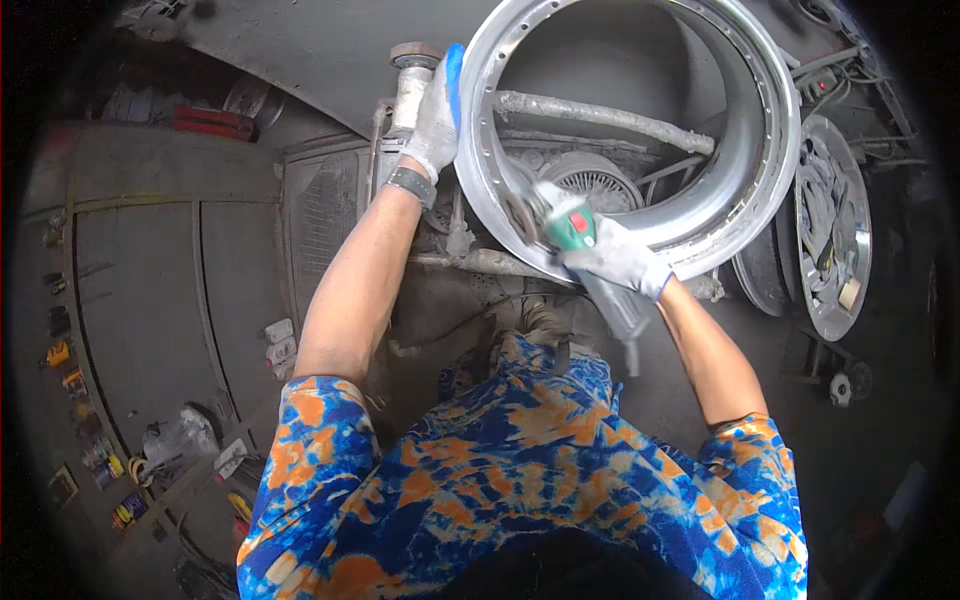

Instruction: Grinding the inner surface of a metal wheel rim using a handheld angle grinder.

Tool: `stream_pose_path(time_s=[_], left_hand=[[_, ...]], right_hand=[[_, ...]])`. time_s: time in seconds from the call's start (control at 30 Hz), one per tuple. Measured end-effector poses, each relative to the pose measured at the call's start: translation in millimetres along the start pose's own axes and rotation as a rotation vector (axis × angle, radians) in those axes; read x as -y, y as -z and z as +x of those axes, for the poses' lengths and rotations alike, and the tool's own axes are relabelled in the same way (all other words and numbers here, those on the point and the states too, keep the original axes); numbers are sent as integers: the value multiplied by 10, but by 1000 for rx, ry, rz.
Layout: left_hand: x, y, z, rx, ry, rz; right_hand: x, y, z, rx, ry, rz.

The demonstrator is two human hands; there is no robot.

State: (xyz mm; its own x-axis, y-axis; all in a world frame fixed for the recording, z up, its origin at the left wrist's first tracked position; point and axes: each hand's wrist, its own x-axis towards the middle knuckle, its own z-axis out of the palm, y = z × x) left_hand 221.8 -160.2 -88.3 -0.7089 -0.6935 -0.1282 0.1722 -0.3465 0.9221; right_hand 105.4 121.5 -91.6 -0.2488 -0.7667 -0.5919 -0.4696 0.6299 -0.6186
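A large bare-metal wheel rim [478, 190] with small holes around its edge stands tilted in front of me. My left hand [437, 125], in a grey-white glove with blue coating, lies along the rim's outer left side, fingers stretched upward against it. My right hand [612, 255], also gloved, is closed around an angle grinder [574, 228] with a green body and a red switch. The grinder's head meets the rim's lower left edge; the disc there is blurred, so whether it touches cannot be told. A grey handle end points down from my right hand.
Behind the rim runs a dusty metal bar [605, 118], with a round finned part [598, 182] below it. A thick bolt-headed shaft [411, 88] stands beside my left hand. At the right hangs a round metal dish [858, 230] holding grey scraps. Tools and bags lie at the left.
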Motion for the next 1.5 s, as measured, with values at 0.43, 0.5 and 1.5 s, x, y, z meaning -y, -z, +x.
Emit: stream_pose_path(time_s=[0.43,0.5,1.5], left_hand=[[29,-5,-27,9,-164,81],[-7,-4,-22,-3,-95,-6],[185,209,79,7,-127,175]], right_hand=[[921,385,512,-275,243,922],[824,255,401,-253,336,495],[1045,948,681,-118,242,1859]])
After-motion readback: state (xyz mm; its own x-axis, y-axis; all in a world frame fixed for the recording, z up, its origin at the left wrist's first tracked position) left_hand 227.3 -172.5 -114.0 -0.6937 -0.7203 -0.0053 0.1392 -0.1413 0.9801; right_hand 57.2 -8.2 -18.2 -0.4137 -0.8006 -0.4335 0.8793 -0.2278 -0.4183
